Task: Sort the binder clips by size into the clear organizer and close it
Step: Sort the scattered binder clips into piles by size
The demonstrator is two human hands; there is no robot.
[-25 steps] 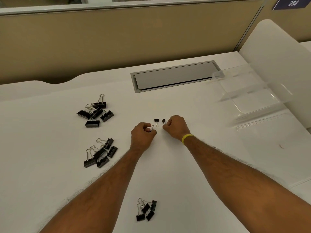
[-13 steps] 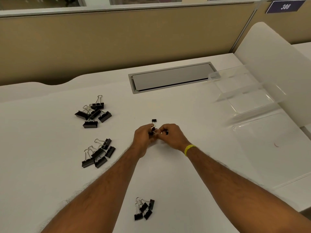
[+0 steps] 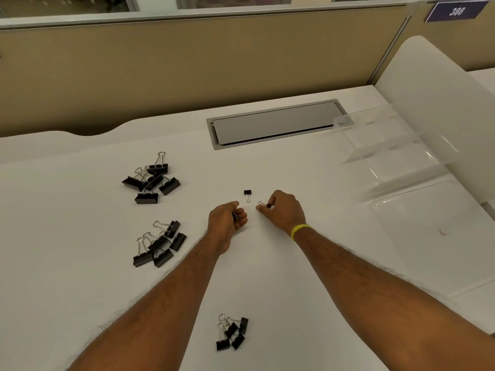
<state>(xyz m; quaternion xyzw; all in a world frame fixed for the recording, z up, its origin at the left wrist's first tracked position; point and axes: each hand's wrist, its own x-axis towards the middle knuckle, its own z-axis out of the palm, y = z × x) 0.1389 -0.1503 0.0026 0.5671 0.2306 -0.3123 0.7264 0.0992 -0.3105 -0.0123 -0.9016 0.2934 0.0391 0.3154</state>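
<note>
1. Head view: a tiny clip (image 3: 247,193) is seen lying on the tabletop (image 3: 80,263), just beyond and between the hands.
2. A small clip is enclosed by the curled left hand (image 3: 227,219).
3. Another small clip (image 3: 263,204) is pinched by the right hand (image 3: 284,210).
4. The clear organizer (image 3: 396,156) is seen open, well to the right.

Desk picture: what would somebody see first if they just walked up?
Probably the two hands in the middle of the white desk: the left hand curled around tiny clips, the right hand pinching another, one tiny clip lying just beyond them. Next, three black clip piles: big ones far left, medium ones below those, small ones nearest. A clear organizer sits open on the right.
</note>
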